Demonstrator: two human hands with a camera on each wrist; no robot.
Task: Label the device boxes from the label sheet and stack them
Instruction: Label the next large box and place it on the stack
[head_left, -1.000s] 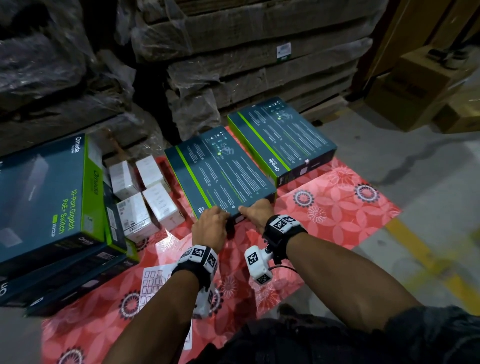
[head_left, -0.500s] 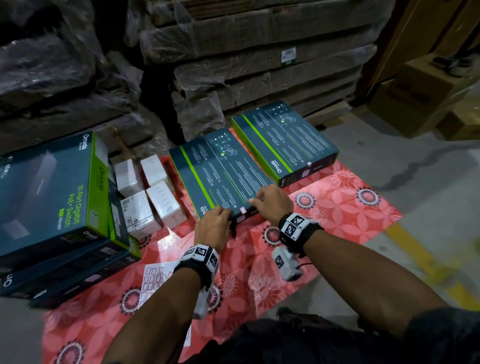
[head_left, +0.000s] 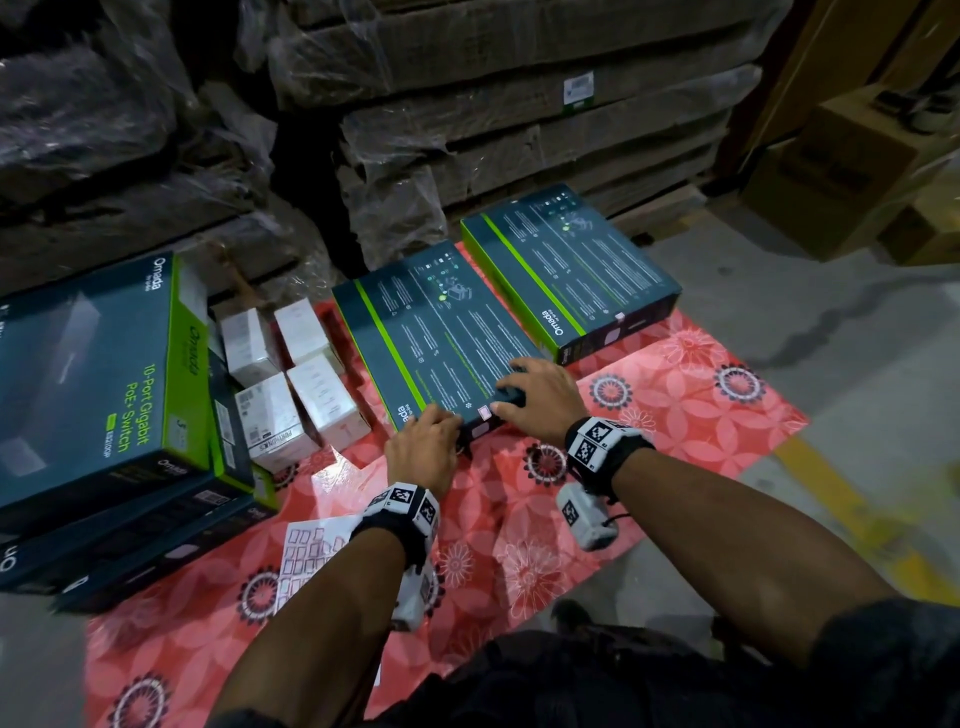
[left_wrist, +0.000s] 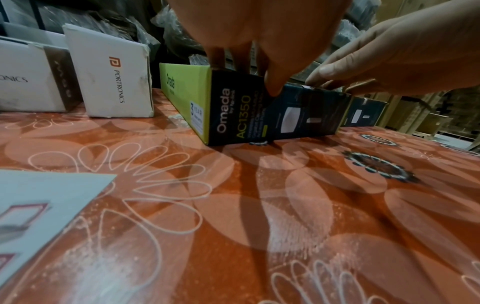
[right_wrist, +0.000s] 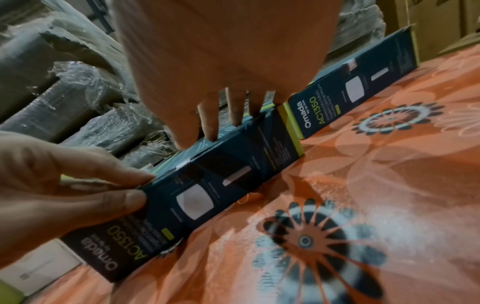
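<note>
Red floral plastic covers the mat (head_left: 691, 395) on the floor, and every place below is given from the near device box (head_left: 441, 338) that lies flat on it. This dark teal box with a green stripe shows "Omada AC1350" on its near side wall.

The left hand (head_left: 423, 449) is at the box's near left corner. In the left wrist view its thumb presses on the near side wall, while the other fingers go over the top edge onto the top face, so the hand grips the corner. The right hand (head_left: 540, 392) rests on the near right part of the top face. Its fingers (right_wrist: 235, 107) are straight and a little spread, with the tips pressing down on the top. A small pink label (head_left: 484, 412) sits at the near top edge between the two hands, just beside the right thumb; if the thumb touches it, I cannot tell, because the view is blurred there.

A second device box (head_left: 571, 270) of the same kind lies just to the right and a little farther, not touching the first. Four small white boxes (head_left: 296, 379) stand just to the left. Further left is a stack of bigger teal boxes (head_left: 88, 374). The label sheet (head_left: 306, 556) lies on the mat nearer to the person, partly under the left forearm.
</note>
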